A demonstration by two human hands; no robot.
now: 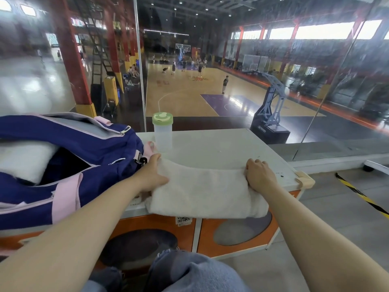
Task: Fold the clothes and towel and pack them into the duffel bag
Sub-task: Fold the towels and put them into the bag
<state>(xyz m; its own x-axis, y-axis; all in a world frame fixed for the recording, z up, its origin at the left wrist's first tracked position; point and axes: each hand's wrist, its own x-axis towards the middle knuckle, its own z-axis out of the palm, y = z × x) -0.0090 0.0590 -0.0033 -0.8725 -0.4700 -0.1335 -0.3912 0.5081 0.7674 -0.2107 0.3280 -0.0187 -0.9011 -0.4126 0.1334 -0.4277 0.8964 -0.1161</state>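
A white towel [202, 190] lies folded on the white counter [227, 148], its near edge hanging a little over the front. My left hand [152, 174] grips the towel's left end, with the thumb on top. Fingers of my right hand [257, 172] are curled over its right end. The navy and pink duffel bag [84, 165] sits open on the counter to the left, touching my left wrist. A white folded cloth [25, 159] shows inside its opening.
A clear shaker bottle [163, 133] with a green lid stands just behind the towel's left end. A glass wall [210, 60] rises behind the counter, with a basketball court beyond. The counter's right corner [305, 180] has a beige guard. My knees [189, 272] are below.
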